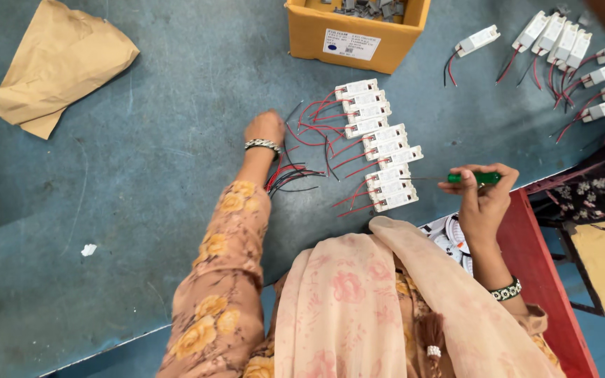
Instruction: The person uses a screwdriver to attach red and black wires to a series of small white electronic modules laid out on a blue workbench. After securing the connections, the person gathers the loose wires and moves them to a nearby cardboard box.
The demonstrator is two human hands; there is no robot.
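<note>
**Hands among wired white modules on a blue floor**

Closest to view is the person's pale pink scarf point(386, 301), draped over a floral sleeve point(225, 280). Going left to right across the blue floor point(141, 175): a crumpled brown paper bag point(57, 63) lies toward the far left corner, and a small white scrap point(88, 249) sits alone nearer the near edge. The left hand point(265, 128), a beaded bracelet at its wrist, reaches out and rests down on a loose bundle of red and black wires point(292, 175); its fingers are curled downward, though whether they pinch a wire I cannot tell. Just beside it runs a column of white modules point(381, 143), each trailing red and black leads. At the far edge stands a yellow cardboard box point(356, 28). The right hand point(481, 196), raised above a red board point(540, 273), has its fingers closed around a green-handled screwdriver point(477, 178), its thin shaft pointing left toward the column. More white modules point(582, 70) lie scattered at the far right corner.
</note>
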